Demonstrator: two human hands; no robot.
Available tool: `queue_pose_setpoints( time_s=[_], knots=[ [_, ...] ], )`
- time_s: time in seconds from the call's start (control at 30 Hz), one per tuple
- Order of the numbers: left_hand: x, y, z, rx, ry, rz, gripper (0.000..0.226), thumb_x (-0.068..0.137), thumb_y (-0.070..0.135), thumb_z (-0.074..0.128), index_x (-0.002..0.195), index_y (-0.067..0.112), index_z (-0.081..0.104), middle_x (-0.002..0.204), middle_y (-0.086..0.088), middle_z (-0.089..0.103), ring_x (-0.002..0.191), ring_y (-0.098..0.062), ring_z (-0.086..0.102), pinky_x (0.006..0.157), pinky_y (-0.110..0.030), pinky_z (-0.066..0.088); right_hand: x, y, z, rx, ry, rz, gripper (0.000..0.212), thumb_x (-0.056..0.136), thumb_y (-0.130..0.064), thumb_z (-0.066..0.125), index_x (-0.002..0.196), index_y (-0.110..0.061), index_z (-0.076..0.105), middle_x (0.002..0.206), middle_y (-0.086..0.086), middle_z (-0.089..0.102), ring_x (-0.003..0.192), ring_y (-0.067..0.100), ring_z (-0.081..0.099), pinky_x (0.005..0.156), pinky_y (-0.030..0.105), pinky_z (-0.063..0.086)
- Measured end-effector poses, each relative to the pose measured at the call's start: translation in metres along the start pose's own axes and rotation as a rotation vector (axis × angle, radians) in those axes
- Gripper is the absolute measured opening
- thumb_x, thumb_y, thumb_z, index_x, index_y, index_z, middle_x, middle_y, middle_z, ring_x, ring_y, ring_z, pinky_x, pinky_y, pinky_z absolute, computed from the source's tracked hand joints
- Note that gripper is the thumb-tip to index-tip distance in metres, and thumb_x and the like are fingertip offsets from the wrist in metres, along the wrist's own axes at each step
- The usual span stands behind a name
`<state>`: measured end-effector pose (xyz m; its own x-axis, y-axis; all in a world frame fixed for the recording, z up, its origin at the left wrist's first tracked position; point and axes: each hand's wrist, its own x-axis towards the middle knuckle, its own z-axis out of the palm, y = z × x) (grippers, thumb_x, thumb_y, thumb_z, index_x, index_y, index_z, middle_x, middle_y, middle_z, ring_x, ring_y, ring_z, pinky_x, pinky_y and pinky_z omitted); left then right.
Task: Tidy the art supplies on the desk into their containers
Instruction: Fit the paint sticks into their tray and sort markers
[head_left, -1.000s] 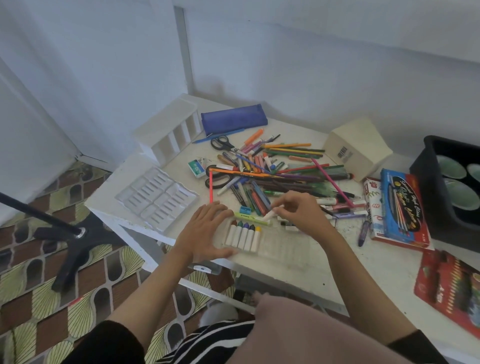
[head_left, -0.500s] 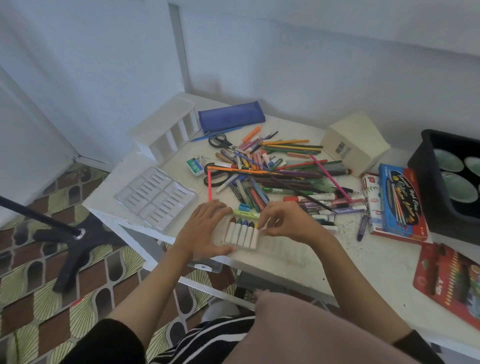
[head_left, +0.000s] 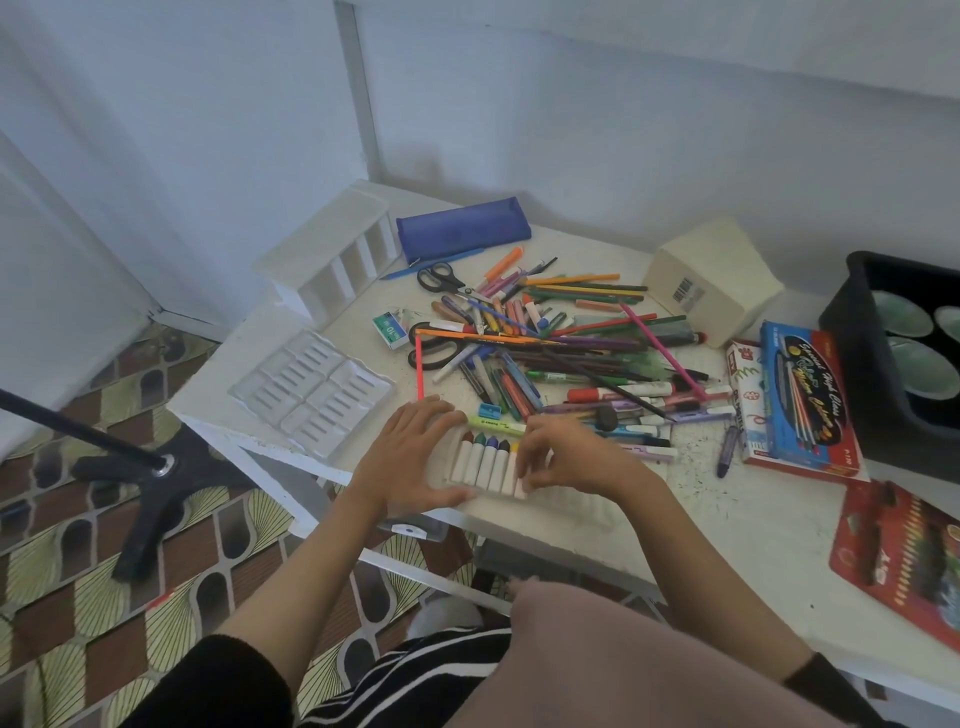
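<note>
Pinching with curled fingers, the right hand (head_left: 571, 457) holds the end crayon (head_left: 519, 480) at the right of a row seated in the clear crayon tray (head_left: 576, 501). At the tray's left end the left hand (head_left: 410, 457) lies flat with straight fingers, grasping nothing. In the tray, the crayons (head_left: 483, 462) wear white paper wrappers, with stubby dark red, green, blue, purple and yellow tips pointing away from the person. To their right the tray shows bare ribbed slots. Its near side lies along the desk (head_left: 727, 509) edge, and just beyond it sprawls the pile of pens and pencils (head_left: 545, 353).
</note>
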<state>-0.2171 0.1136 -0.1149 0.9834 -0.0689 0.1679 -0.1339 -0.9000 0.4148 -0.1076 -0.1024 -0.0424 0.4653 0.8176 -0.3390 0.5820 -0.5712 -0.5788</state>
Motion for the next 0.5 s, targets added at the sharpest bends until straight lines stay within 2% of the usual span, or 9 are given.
queue_pose_setpoints(
  time_s=[0.17, 0.3, 0.4, 0.5],
  knots=[
    [0.001, 0.001, 0.000, 0.003, 0.006, 0.005, 0.088, 0.070, 0.084, 0.044, 0.133, 0.023, 0.042, 0.138, -0.002, 0.042, 0.134, -0.020, 0.030, 0.110, -0.038, 0.023, 0.001, 0.001, 0.000, 0.023, 0.027, -0.001, 0.009, 0.078, -0.013, 0.074, 0.083, -0.017, 0.068, 0.091, -0.005, 0.054, 0.080, 0.009, 0.057, 0.072, 0.020, 0.052],
    [0.000, 0.000, 0.000, 0.004, -0.002, -0.007, 0.089, 0.069, 0.084, 0.043, 0.134, 0.024, 0.042, 0.139, -0.001, 0.040, 0.134, -0.019, 0.028, 0.111, -0.036, 0.020, 0.004, -0.001, -0.016, 0.086, 0.129, -0.008, 0.006, 0.081, -0.016, 0.070, 0.081, -0.019, 0.066, 0.088, -0.005, 0.058, 0.077, 0.007, 0.055, 0.072, 0.023, 0.051],
    [0.000, 0.000, 0.000, -0.001, -0.002, -0.008, 0.088, 0.069, 0.083, 0.045, 0.135, 0.025, 0.041, 0.140, -0.001, 0.039, 0.135, -0.019, 0.027, 0.112, -0.038, 0.020, 0.017, 0.006, -0.036, 0.054, 0.326, 0.008, 0.011, 0.083, -0.018, 0.068, 0.077, -0.024, 0.062, 0.082, -0.009, 0.056, 0.074, 0.006, 0.053, 0.074, 0.027, 0.051],
    [0.000, 0.000, -0.001, 0.010, -0.008, -0.007, 0.087, 0.069, 0.081, 0.048, 0.136, 0.025, 0.041, 0.140, -0.001, 0.039, 0.135, -0.019, 0.026, 0.113, -0.038, 0.021, 0.040, 0.022, -0.059, 0.001, 0.529, 0.055, 0.004, 0.085, -0.014, 0.065, 0.085, -0.018, 0.067, 0.087, -0.005, 0.057, 0.076, 0.011, 0.056, 0.078, 0.031, 0.052]
  ],
)
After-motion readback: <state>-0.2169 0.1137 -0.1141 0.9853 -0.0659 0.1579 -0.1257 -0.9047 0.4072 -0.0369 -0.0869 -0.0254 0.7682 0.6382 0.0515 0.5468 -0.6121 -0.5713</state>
